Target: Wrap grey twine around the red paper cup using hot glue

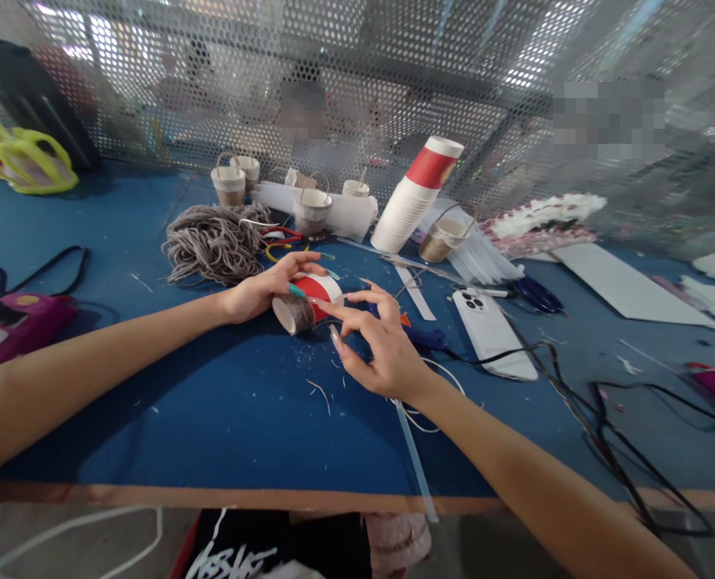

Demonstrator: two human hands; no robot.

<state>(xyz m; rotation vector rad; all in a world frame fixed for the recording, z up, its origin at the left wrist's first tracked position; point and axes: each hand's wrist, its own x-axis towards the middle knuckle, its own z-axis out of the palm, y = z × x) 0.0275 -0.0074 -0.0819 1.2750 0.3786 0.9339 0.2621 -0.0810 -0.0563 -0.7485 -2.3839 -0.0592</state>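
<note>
A red and white paper cup (319, 288) lies on its side, with grey cord (297, 313) wound around its lower end. My left hand (266, 287) is closed on the cup from the left. To its right, my right hand (381, 342) has its fingers spread, the index fingertip touching the cup near the cord's edge. Behind and under the right hand lies a blue tool (426, 338) with an orange part, mostly covered and attached to a black cable. A loose hank of grey cord (215, 241) rests beyond my left hand.
Stacked paper cups (408, 201) lean at the back, near several small cord-wrapped cups. A white phone (495, 336) and black cables (565, 386) lie right. Red-handled pliers (283, 236) sit behind the hands. A magenta glue gun (28, 322) is at left.
</note>
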